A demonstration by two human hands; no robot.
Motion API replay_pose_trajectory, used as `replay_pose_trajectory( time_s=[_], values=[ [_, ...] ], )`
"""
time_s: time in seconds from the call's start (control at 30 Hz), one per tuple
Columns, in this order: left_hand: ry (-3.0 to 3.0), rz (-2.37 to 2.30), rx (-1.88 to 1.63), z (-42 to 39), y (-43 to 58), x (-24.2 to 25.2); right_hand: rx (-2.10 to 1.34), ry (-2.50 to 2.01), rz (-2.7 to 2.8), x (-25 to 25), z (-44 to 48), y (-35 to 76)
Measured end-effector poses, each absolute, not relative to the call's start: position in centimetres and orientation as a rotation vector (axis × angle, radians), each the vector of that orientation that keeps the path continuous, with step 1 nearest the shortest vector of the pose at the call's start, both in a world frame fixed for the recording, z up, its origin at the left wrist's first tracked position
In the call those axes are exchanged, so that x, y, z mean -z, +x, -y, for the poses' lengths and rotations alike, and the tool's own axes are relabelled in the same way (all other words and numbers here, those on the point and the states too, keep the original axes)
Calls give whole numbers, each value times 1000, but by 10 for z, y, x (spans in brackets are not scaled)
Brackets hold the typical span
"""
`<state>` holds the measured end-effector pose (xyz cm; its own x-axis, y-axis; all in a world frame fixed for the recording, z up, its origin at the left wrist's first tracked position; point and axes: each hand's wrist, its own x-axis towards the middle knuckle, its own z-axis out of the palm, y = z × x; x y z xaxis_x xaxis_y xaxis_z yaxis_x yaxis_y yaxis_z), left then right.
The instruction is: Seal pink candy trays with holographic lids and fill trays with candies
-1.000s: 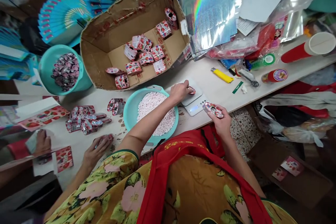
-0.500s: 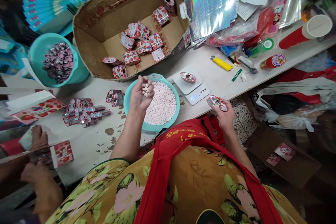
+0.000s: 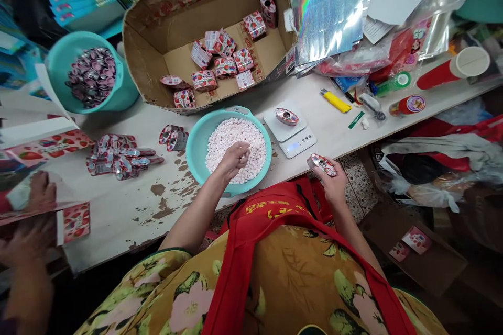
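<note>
My left hand [image 3: 234, 161] is closed above the pale pink candies [image 3: 220, 138] heaped in a turquoise basin [image 3: 194, 154]; its curled fingers mostly hide the candies in it. My right hand [image 3: 334, 180] grips a small oval container [image 3: 323, 165] with a strawberry print, its top facing up, beside the table edge. Between the hands, a similar oval container [image 3: 286, 116] rests on a white digital scale [image 3: 296, 141] whose display is lit. Left of the basin stand two more containers [image 3: 173, 137].
A cardboard box [image 3: 145, 63] with several strawberry-print containers stands behind the basin. More containers [image 3: 118, 157] lie at left, near a turquoise bucket [image 3: 128, 81] of small caps. A yellow cutter [image 3: 336, 100] lies at right. Another person's hand [image 3: 41, 193] is at far left.
My left hand has moved right and down, from the basin's left rim to over the candies, turning from palm up to palm down. My right hand still holds its container.
</note>
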<state>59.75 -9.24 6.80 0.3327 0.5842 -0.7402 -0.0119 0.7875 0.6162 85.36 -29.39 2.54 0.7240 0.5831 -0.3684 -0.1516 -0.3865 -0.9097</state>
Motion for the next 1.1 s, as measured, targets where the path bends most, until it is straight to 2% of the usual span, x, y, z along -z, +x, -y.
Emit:
replay_pose_trajectory(
  time_s=[0.17,0.27,0.43,0.6,0.7,0.77,0.9,1.0,1.1],
  values=[
    [1279,-1125,-407,41,689,-60,-832,-1794,313,-23,292,856],
    [1716,-1219,-267,18,735,-46,-826,-1766,301,-18,292,858],
    [1932,-1286,-20,7,760,-32,-809,-1751,247,-7,290,864],
    [1538,-1189,-311,1,726,-54,-804,-1730,230,-8,287,868],
    [1153,-1098,-494,8,673,-71,-797,-1736,263,-14,285,868],
    [1098,-1161,-534,23,633,-73,-786,-1732,279,-17,285,865],
    [1490,-1535,-384,68,576,-52,-788,-1747,307,-18,288,856],
    [1894,-1524,-78,94,562,-31,-813,-1758,328,-15,293,850],
    [2076,-1468,-52,103,559,-23,-842,-1768,344,-13,297,846]
  ],
)
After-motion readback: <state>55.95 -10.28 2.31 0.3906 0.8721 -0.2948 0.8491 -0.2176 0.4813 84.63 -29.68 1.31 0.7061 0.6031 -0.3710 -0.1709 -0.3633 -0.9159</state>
